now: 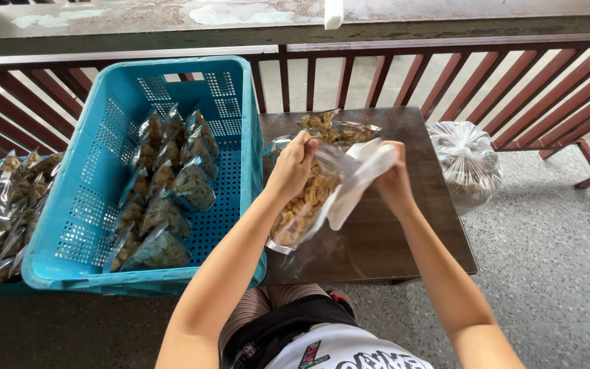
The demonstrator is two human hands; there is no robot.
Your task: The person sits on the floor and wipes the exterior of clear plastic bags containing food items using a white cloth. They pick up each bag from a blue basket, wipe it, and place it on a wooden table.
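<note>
Head view looks down on a dark brown surface (pixel 384 232) where both hands work on 1 clear bag of golden fried snacks (pixel 305 205). The left hand (pixel 293 164) is clamped on the bag's upper edge, fingers curled over the plastic. The right hand (pixel 392 179) pinches the loose, empty top flap of the same bag, pulling it out toward 3 o'clock. The bag lies tilted, its filled bottom resting on the surface toward 6 o'clock and its mouth lifted between the hands.

At 12 o'clock on the surface lie more filled clear bags (pixel 336 128). At 9 o'clock stands a blue perforated crate (pixel 104 157) holding rows of sealed snack packets (pixel 162 198). Past it, at the far left edge, more packets (pixel 5 205) are heaped. At 2 o'clock, off the surface, sits a large tied plastic sack (pixel 466 160) on the floor.

My judgement: with the mouth open and the bag slanted, a slack grip could spill snacks, and hard pulling could tear the thin plastic.
</note>
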